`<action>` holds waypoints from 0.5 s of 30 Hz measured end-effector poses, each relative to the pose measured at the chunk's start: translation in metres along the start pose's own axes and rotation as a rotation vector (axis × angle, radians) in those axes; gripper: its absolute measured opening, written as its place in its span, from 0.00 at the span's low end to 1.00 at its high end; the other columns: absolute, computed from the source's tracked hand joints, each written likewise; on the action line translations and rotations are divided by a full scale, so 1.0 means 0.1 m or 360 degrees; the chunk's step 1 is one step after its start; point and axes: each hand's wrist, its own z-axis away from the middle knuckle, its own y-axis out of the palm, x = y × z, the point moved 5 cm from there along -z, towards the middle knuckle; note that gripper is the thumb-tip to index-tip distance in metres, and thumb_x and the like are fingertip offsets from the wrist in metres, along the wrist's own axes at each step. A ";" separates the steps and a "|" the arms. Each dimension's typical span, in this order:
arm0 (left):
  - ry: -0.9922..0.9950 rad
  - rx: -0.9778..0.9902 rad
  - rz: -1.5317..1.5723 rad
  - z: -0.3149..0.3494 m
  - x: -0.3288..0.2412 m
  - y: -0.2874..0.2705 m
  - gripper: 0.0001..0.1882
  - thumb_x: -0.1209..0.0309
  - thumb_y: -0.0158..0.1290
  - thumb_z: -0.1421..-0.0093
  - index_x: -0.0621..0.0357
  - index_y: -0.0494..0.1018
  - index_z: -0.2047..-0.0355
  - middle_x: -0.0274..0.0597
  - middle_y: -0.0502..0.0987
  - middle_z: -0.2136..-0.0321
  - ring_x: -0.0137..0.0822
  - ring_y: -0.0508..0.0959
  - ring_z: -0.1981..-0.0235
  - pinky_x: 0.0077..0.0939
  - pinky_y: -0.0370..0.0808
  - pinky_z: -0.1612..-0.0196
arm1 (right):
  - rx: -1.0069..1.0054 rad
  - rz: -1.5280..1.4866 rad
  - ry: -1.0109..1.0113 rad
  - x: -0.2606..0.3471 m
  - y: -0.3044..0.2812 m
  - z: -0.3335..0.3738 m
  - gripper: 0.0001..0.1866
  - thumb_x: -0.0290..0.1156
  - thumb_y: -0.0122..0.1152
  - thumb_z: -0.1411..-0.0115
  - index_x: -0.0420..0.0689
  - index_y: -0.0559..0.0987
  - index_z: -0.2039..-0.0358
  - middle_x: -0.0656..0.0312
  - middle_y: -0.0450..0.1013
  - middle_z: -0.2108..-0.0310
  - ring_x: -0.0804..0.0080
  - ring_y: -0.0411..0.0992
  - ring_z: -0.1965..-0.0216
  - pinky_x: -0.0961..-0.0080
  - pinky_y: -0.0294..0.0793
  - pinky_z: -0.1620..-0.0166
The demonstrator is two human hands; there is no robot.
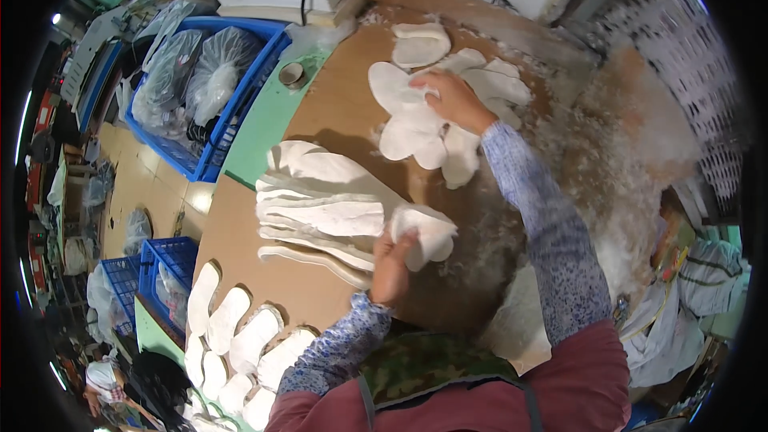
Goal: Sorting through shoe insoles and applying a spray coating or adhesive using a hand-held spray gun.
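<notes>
My left hand [390, 270] is closed on the near end of a small bunch of white insoles [426, 232], with its thumb on top. Beside it, a long row of white insoles [324, 212] leans in overlapping layers on the brown tabletop [320, 124]. My right hand [454, 100] reaches over a loose heap of white insoles [412, 140] farther away. Its fingers are stretched apart and touch the top pieces; nothing shows lifted between them.
More insoles [232, 320] lie spread at the near left. A blue crate [216, 148] with plastic bags stands left of the table, near a small round cup [293, 75] on a green surface. White fluff [576, 176] covers the right side, beside a pale slatted basket [672, 56].
</notes>
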 end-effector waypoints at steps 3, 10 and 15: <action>-0.0111 0.0165 -0.0062 0.01 0.12 0.05 0.12 0.73 0.48 0.39 0.61 0.70 0.55 0.35 0.75 0.63 0.26 0.73 0.62 0.23 0.70 0.57 | 0.0059 0.0258 -0.0201 -0.52 0.40 -0.42 0.16 0.23 0.54 0.52 0.50 0.80 0.61 0.61 0.74 0.59 0.59 0.67 0.50 0.64 0.66 0.49; -0.0046 0.0348 -0.0301 -0.02 -0.05 0.02 0.13 0.76 0.47 0.39 0.60 0.67 0.54 0.31 0.72 0.61 0.22 0.70 0.59 0.19 0.66 0.54 | 0.0847 0.1010 -0.0020 -0.77 0.47 -0.66 0.16 0.29 0.58 0.56 0.55 0.81 0.63 0.66 0.75 0.61 0.62 0.66 0.51 0.58 0.64 0.49; -0.0067 0.0672 -0.0473 -0.09 -0.62 0.32 0.13 0.74 0.47 0.36 0.59 0.64 0.51 0.31 0.71 0.61 0.21 0.68 0.58 0.17 0.65 0.53 | -0.0129 0.0861 -0.0378 -0.51 -1.04 -0.59 0.12 0.30 0.54 0.51 0.43 0.78 0.65 0.55 0.76 0.66 0.57 0.73 0.64 0.65 0.72 0.59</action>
